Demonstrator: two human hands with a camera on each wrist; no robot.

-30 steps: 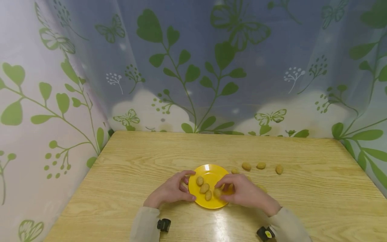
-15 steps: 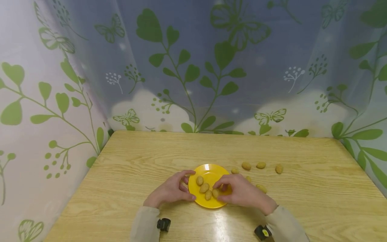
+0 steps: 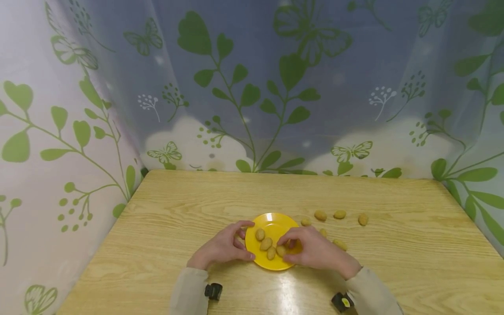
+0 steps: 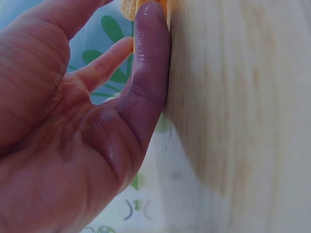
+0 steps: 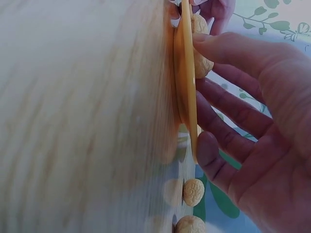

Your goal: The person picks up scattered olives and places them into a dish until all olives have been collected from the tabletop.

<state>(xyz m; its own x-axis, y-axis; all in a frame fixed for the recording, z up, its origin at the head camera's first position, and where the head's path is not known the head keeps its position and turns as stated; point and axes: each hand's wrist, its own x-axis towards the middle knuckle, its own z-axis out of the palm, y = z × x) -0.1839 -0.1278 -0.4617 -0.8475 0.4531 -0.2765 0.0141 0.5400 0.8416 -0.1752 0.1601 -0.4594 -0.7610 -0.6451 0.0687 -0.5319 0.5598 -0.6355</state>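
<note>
I see my left hand (image 3: 222, 247) gripping the yellow plate's (image 3: 271, 221) left rim at the surface's (image 3: 177, 210) near middle; my right hand (image 3: 315, 250) pinches a walnut (image 3: 281, 250) over it. Loose walnuts (image 3: 339, 215) lie right; far side open.

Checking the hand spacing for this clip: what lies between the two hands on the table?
In the head view, the yellow plate lies between the left hand and right hand, carrying walnuts.

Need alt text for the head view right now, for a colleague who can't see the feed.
A right hand sets a walnut on a small yellow plate that the left hand holds by its rim, on a light wooden table. Three other walnuts lie on the plate; more loose walnuts lie to its right.
</note>
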